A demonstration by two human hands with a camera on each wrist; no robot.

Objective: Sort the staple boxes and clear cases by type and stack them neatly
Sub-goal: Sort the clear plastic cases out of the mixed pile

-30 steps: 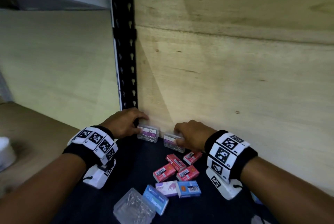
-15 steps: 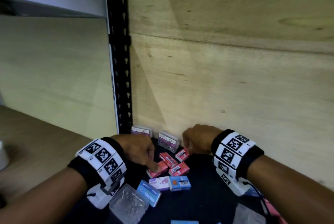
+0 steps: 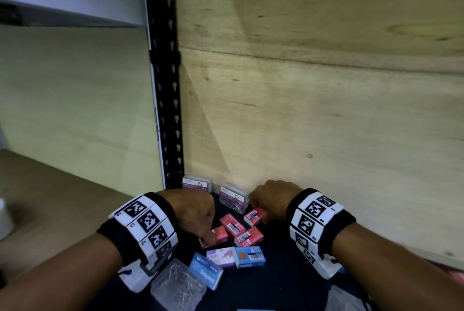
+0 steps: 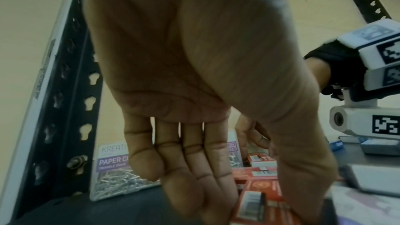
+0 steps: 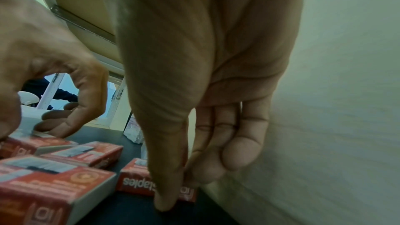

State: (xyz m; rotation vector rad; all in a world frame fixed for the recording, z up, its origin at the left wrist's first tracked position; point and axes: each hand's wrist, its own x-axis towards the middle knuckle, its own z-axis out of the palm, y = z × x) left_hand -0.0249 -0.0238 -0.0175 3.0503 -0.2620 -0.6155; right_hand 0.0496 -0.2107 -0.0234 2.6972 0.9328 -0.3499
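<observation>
Two red boxes near the wall (image 3: pixel 326 110) are pinched, one (image 5: pixel 138 182) by the right hand (image 3: pixel 272 200), one (image 4: pixel 257 206) by the left hand (image 3: pixel 194 213); each is best squared before stacking.

Four red staple boxes (image 3: pixel 233 225) clustered centre; blue (image 3: pixel 250 257) and lilac (image 3: pixel 221 257) boxes nearer; two clear paper-clip cases (image 3: pixel 234 197) upright far against wall; another clear case (image 3: pixel 177 285) flat, near-left.

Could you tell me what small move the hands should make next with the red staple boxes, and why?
Probably lift the two held boxes and bring them together. The right hand pinches the red box nearest the wall, and the left hand has fingers and thumb closed on another red box. Two more red boxes lie loose between them, while the two labelled clear cases already stand by the wall.
</observation>
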